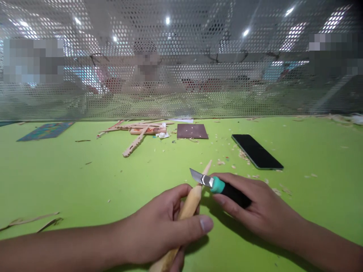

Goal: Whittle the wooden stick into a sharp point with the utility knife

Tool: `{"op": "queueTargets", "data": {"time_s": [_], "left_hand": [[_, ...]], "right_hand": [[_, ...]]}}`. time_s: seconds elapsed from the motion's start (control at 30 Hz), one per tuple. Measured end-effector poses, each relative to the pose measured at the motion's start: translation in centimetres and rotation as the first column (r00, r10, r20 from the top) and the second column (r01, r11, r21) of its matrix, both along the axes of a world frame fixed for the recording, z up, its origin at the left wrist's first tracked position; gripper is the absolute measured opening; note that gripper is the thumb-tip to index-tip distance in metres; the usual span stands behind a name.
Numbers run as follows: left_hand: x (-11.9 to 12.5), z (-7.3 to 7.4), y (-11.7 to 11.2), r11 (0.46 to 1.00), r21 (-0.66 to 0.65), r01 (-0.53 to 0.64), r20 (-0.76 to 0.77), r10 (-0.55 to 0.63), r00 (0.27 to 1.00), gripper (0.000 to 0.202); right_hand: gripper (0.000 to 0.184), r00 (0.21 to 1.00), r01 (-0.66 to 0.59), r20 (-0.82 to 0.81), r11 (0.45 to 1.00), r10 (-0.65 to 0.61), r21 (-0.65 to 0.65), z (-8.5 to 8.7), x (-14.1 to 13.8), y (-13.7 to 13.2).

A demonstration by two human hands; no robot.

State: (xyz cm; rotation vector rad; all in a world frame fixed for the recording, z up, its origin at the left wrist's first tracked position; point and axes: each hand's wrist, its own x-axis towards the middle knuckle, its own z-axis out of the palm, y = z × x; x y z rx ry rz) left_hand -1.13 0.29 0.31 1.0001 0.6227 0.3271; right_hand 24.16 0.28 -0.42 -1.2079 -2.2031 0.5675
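My left hand [170, 223] is wrapped round a pale wooden stick [189, 204], thick along its body and whittled to a thin tapered end that points away from me. Its near end runs out of the bottom of the view. In my right hand [249, 200] is a carving knife [231, 192] with a black and teal handle. The short angled blade points left and lies across the narrowed part of the stick. My right fingers close round the handle, and their tips are partly hidden under it. Both hands are just above the green tabletop [99, 170].
A dark phone [257, 151] lies at the right, with wood shavings [244, 155] near it. Carved wooden sticks [137, 139] are piled at the back beside a brown sandpaper-like sheet [193, 131]. A patterned sheet [45, 131] lies far left. A perforated metal screen [181, 87] stands behind.
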Motion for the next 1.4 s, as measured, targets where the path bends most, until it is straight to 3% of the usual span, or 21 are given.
{"op": "queueTargets", "data": {"time_s": [0.17, 0.37, 0.47, 0.73, 0.93, 1.23, 1.4], "left_hand": [[0.0, 0.3, -0.8, 0.995, 0.074, -0.06, -0.113, 0.068, 0.991, 0.043], [0.4, -0.3, -1.2, 0.984, 0.139, -0.112, -0.033, 0.118, 0.993, 0.038], [0.6, -0.2, -1.3, 0.985, 0.145, -0.096, -0.036, 0.103, 0.994, 0.04], [0.3, -0.2, -1.2, 0.988, 0.153, -0.021, -0.123, 0.04, 0.992, 0.045], [0.4, -0.2, -0.9, 0.993, 0.108, -0.051, -0.072, 0.059, 0.996, 0.042], [0.4, 0.0, -0.8, 0.995, 0.092, -0.048, -0.117, 0.058, 0.991, 0.043], [0.5, 0.1, -0.6, 0.995, 0.089, -0.053, -0.095, 0.061, 0.994, 0.039]], "right_hand": [[0.031, 0.999, -0.003, -0.037, 1.0, 0.003, 0.01, -0.4, 0.1, -0.2], [0.042, 0.968, 0.231, -0.114, 0.972, -0.224, 0.051, -0.9, 0.8, -0.2], [0.044, 0.954, 0.28, -0.135, 0.957, -0.269, 0.074, -0.9, 0.9, 0.0], [0.042, 0.969, 0.22, -0.117, 0.975, -0.216, 0.026, -0.5, 0.4, -0.4], [0.039, 0.98, 0.184, -0.091, 0.981, -0.178, 0.065, -0.5, 0.7, -0.3], [0.028, 0.996, 0.055, -0.075, 0.995, -0.049, 0.077, 0.0, 0.4, -0.3], [0.025, 0.999, -0.016, 0.04, 0.991, 0.011, 0.132, 0.1, 0.7, -0.4]]}}
